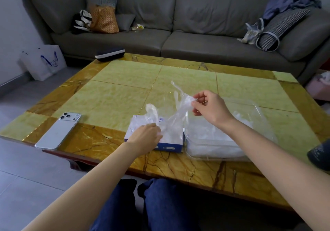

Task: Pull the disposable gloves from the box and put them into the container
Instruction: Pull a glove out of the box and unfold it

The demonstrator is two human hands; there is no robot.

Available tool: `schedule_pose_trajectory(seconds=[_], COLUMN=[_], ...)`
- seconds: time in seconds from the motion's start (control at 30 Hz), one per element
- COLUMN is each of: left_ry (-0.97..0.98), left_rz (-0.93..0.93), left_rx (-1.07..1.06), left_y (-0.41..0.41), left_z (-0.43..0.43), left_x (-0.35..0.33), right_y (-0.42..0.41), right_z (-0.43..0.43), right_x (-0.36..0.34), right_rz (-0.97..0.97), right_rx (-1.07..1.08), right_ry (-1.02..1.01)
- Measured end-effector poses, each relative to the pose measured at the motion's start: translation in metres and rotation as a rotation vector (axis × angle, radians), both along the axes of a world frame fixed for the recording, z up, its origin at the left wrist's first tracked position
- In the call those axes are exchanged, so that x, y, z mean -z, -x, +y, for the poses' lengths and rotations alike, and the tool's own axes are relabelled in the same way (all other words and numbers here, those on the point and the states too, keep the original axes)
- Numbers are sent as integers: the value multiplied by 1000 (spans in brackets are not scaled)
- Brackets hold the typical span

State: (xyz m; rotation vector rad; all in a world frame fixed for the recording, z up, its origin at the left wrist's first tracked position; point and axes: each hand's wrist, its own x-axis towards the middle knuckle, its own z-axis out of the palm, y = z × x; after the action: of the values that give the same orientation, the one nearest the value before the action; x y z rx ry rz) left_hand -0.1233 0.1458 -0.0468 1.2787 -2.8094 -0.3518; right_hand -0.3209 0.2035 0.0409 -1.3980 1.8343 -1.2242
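1. Pinching with thumb and fingertips, the right hand (209,109) holds the crumpled cuff of one clear disposable glove (180,98), lifted above the table (125,80); the glove's lower end trails down to the opening of the glove box (171,146)
2. Left hand (144,137) rests on top of the box with fingers curled down at the opening, touching the plastic there; whether it grips a glove or only steadies the box I cannot tell
3. Clear plastic container (214,156) sits touching the box at its 3 o'clock, and a heap of clear gloves already lies inside
4. Progress, as I judge it: well under way, with the held glove not yet fully out of the box and not yet over the container; more plastic shows at the opening, so more pulls are left
5. Counts: one box, one container, one glove in the right hand, and a second glove (151,111) standing up from the box at 11 o'clock of the left hand; those in the container are too bunched to count
6. Elsewhere on the table: one silver phone (59,130) at 9 o'clock of the box, and one dark zip case (109,53) at 11 o'clock, on the far edge
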Motion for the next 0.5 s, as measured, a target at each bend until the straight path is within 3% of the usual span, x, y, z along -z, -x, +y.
schedule_pose_trajectory(seconds=[0.1, 0.27, 0.5], left_ry=[-53, 30, -48], left_rz=[-174, -331, -279], left_rx=[56, 46, 37], left_y=[3, 16, 17], left_z=[-2, -4, -13], left_x=[-5, -9, -7], right_y=[0, 0, 8], right_z=[0, 5, 12], right_x=[1, 4, -4], right_rz=[-16, -28, 8], right_rx=[-10, -35, -30], right_ry=[-11, -38, -14])
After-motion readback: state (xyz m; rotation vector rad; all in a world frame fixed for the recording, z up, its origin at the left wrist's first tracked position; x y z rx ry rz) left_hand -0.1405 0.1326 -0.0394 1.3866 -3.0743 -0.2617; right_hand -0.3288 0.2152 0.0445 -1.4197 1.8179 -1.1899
